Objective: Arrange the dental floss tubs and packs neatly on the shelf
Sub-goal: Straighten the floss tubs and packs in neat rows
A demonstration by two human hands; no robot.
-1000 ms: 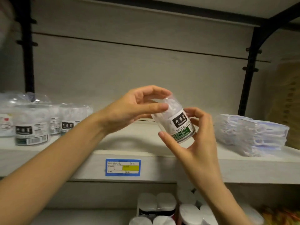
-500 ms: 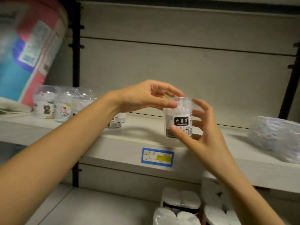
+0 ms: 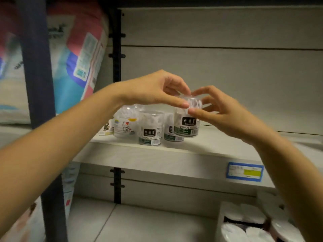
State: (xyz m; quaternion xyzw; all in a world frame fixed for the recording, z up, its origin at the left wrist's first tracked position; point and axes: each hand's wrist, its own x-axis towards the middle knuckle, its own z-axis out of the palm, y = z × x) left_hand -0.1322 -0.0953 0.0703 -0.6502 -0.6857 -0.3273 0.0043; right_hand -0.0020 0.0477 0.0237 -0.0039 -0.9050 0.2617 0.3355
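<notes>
Both hands, left hand (image 3: 153, 89) and right hand (image 3: 222, 112), grip the clear round plastic floss tub (image 3: 187, 119) upright above the smooth shelf (image 3: 174, 154).

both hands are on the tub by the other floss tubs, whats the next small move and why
Probably let go. The held tub looks upright on the shelf, beside the other tubs, with the left hand and right hand pinching only its top.

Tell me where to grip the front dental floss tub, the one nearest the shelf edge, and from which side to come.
Grip the front dental floss tub around its upper wall just under the lid, coming from the front. It stands upright and round; another tub crowds its right side and the cartoon-printed tub its left, so only the front and top are free.
</notes>
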